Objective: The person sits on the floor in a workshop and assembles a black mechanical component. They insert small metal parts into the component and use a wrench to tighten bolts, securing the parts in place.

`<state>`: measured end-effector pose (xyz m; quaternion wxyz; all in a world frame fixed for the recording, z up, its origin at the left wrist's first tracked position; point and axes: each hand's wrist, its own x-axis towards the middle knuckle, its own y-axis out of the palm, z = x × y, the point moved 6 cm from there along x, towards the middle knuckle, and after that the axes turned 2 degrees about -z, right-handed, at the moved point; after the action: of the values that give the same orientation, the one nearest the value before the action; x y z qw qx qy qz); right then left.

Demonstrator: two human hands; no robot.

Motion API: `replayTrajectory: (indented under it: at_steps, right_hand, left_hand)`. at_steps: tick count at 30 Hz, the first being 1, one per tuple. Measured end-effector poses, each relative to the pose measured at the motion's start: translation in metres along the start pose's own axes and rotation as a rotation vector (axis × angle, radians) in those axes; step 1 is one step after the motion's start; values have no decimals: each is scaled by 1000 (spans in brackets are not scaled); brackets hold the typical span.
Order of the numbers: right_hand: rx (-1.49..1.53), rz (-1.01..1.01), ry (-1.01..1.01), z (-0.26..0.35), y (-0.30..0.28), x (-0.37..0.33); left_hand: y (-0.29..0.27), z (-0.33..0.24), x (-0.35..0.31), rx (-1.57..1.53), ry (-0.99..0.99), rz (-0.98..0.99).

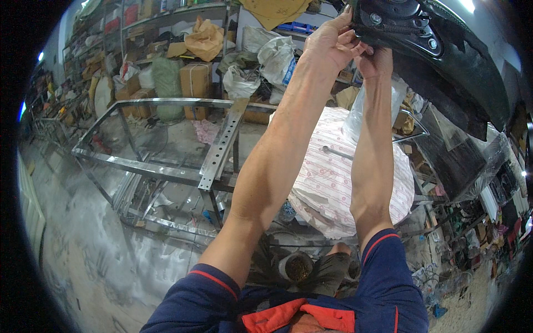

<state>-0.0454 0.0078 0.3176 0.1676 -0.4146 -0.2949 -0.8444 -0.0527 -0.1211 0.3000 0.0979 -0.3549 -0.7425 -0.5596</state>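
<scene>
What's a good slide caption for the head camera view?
Left hand and right hand at the edge of a black assembly, with a metal frame standing at left.

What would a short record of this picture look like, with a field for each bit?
Left hand: raised, at the edge of the black part
Right hand: raised, close to the left; grip unclear
Upper right: black part with a spring
Middle: patterned cover, metal rod on it
Left: metal frame
Bottom: cup with small pieces
Back: box, sack
</scene>
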Motion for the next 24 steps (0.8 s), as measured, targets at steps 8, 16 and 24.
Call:
replayTrajectory:
  at_steps: [8, 16, 24]
  right_hand:
    - [143, -23, 56, -5, -7, -2]
    - [240, -18, 108, -9, -11, 5]
    - [92, -273, -26, -11, 4, 4]
  left_hand:
    - [-5, 1, 6, -38, -82, 12]
    - [-4, 0, 3, -46, -52, -49]
    - [15, -3, -22, 23, -30, -31]
